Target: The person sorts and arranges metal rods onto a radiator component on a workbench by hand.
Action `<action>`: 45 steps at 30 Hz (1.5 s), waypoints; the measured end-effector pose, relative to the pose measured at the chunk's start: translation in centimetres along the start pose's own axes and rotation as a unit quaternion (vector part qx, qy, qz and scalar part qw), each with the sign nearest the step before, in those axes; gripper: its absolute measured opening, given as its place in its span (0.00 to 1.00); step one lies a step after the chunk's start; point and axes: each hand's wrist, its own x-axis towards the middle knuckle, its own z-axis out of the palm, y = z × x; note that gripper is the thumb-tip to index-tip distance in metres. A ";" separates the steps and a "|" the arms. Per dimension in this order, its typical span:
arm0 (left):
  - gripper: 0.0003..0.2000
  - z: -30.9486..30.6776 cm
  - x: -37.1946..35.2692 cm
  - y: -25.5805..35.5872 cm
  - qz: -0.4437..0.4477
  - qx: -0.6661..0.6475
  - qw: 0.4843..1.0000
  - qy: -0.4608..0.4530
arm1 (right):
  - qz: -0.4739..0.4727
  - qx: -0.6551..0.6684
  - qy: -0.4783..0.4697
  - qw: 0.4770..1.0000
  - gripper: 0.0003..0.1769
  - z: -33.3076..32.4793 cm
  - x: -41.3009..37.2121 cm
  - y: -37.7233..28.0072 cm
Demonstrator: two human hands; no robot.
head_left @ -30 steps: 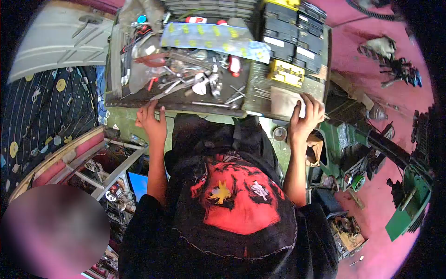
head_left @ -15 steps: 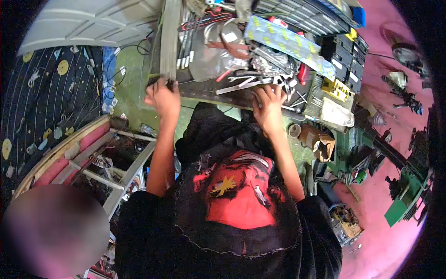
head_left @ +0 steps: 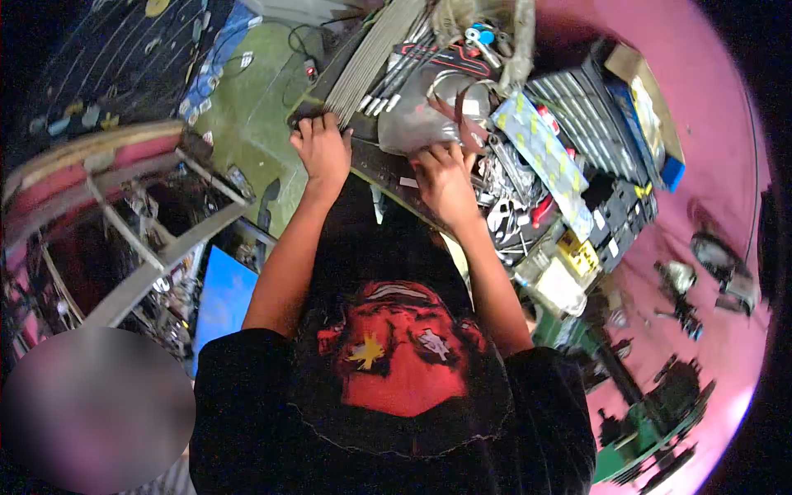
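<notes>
The tool tray (head_left: pixel 386 175), the largest thing here, lies heaped with wrenches and sockets, and both hands are at its near edge. Nothing has been lifted out and no tool is in either hand, so I judge the work to be at the stage of gripping the tray itself, with any sorting of its load undone. The left hand (head_left: pixel 320 148) is clamped over the rim, fingers curled, just beside a bundle of grey metal rods (head_left: pixel 375 54). The right hand (head_left: pixel 444 175) rests on the rim below a clear plastic bag (head_left: pixel 417 115); I cannot tell whether it grips. A blue strip with yellow marks (head_left: pixel 544 157) and a small yellow box (head_left: pixel 580 254) carry print too small to read.
</notes>
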 end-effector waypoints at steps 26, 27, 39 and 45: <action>0.11 -0.7 -1.3 -0.3 -0.130 -0.069 0.988 0.051 | -0.311 -0.093 -0.022 0.946 0.18 6.5 16.0 0.3; 0.11 -1.0 -1.3 -0.3 -0.134 -0.075 0.987 0.048 | -0.310 -0.092 -0.023 0.946 0.18 6.6 16.2 0.6; 0.06 -1.7 -1.6 -0.5 -0.148 -0.100 0.981 0.081 | -0.379 -0.191 -0.036 0.905 0.15 5.1 20.2 2.7; 0.06 -1.3 -2.3 -0.5 -0.158 -0.127 0.974 0.106 | -0.401 -0.205 -0.104 0.887 0.14 4.4 21.7 2.6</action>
